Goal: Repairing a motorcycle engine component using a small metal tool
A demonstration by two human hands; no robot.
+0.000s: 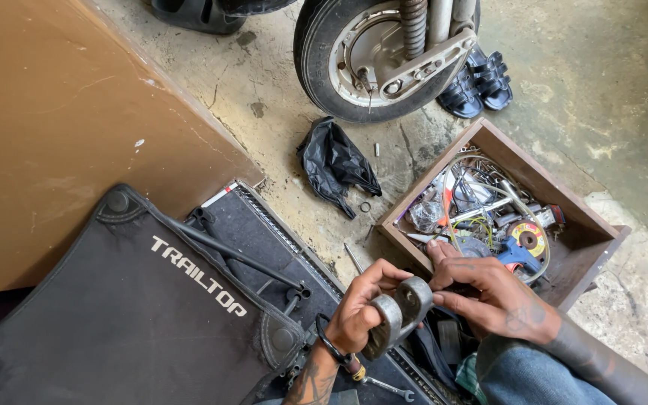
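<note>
On the cracked concrete floor: one brown board, one black fabric folding mat, one scooter wheel, one wooden drawer of oddments. Over the mat's edge, the left hand is closed around a grey forked metal bracket; the right hand pinches its upper lug. It is best kept steadied with both hands.
</note>
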